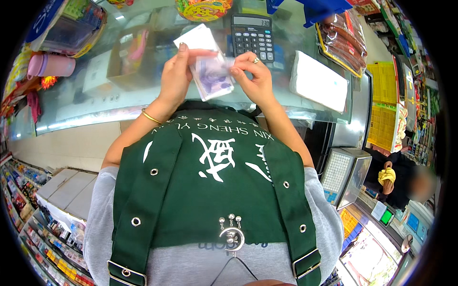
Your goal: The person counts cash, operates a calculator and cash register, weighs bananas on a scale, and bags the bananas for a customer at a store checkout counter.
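Observation:
Between my two hands is a stack of purple banknotes, partly blurred, held just above a glass counter. My left hand grips the stack from its left side, thumb raised. On the right side, my right hand, with a ring on one finger, pinches the edge of a blurred note. A white paper shows beyond the notes, beside my left fingertips; whether it is held or lies on the glass I cannot tell. A black desktop calculator lies just past my right hand.
On the counter's right lie a white wrapped packet and a pack of brown sausages. A pink bottle lies at the left. A scale stands to the right, near a person holding something yellow.

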`<state>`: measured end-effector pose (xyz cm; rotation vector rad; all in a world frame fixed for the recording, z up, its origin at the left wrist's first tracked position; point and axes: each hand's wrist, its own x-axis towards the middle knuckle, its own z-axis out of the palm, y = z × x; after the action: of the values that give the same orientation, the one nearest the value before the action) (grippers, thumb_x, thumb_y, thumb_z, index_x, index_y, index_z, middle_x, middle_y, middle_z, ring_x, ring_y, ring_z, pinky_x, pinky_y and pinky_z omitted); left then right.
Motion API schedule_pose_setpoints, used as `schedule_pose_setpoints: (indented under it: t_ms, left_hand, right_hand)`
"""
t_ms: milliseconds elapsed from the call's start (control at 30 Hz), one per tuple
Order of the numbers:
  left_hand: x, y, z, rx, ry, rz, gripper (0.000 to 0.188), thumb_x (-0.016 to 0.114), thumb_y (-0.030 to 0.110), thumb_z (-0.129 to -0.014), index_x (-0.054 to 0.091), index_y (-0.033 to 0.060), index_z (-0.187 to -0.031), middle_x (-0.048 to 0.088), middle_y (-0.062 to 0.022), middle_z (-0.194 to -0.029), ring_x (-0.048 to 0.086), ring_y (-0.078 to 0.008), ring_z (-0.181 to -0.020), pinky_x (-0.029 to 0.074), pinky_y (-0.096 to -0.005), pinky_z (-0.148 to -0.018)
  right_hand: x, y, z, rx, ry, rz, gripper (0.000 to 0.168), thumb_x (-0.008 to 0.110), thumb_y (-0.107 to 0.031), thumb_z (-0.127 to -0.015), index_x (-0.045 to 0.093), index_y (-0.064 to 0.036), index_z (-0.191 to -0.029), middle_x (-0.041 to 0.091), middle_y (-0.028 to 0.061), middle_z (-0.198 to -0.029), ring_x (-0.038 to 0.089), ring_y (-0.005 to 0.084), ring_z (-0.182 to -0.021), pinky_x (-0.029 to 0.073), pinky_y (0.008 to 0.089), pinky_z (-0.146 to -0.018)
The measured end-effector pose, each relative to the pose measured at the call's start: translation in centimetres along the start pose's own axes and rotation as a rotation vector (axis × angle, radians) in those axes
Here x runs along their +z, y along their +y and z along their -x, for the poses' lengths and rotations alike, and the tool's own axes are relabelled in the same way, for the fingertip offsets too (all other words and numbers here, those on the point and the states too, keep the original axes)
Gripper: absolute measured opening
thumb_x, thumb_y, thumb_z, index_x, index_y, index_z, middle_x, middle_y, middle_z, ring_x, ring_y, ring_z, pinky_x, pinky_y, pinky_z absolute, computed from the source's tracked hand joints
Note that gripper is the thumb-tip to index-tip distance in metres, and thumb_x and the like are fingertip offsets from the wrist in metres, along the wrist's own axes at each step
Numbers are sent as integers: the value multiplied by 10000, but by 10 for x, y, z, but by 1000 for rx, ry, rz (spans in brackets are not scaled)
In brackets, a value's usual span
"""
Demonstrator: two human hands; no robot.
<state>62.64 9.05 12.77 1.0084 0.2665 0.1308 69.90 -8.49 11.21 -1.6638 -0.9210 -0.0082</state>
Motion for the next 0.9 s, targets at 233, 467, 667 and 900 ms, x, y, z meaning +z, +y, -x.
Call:
schedule_pose_setpoints:
  t_ms: [233, 467, 667, 900]
  left_hand:
    - [-32, -7, 1, 54, 26, -137, 245, 493, -1, -855, 532, -28, -1096, 610, -126, -1046, 566, -128, -939, 455, -239, -826]
    - [-35, -6, -1, 15, 16, -66, 243, 500, -14, -846, 529, -28, -1087, 607, -128, -1055, 562, -119, -931, 462, -227, -808]
    - [-33, -10, -2, 5, 13, -60, 220, 507, -8, -846, 546, -17, -1062, 612, -113, -1041, 563, -112, -918, 459, -220, -794]
    - [-35, -4, 1, -8, 54, -73, 220, 501, -7, -850, 549, -3, -1065, 616, -95, -1038, 563, -97, -896, 454, -214, -770]
  right_hand:
    - [-41, 51, 27, 158, 209, 747, 230, 704, -165, -709, 624, -98, -915, 535, 84, -930, 512, 253, -841, 434, 340, -711]
    - [-43, 59, 21, 122, 110, 961, 323, 661, -316, -731, 606, -135, -992, 494, 89, -1073, 466, 282, -958, 375, 383, -797]
    - [-12, 58, -18, -55, 76, 946, 316, 661, -332, -717, 623, -151, -974, 473, 82, -1174, 428, 307, -1052, 337, 421, -859]
    - [-24, 54, -2, -140, -14, 849, 261, 672, -314, -697, 639, -165, -908, 446, 68, -1221, 393, 298, -1100, 308, 423, -906]
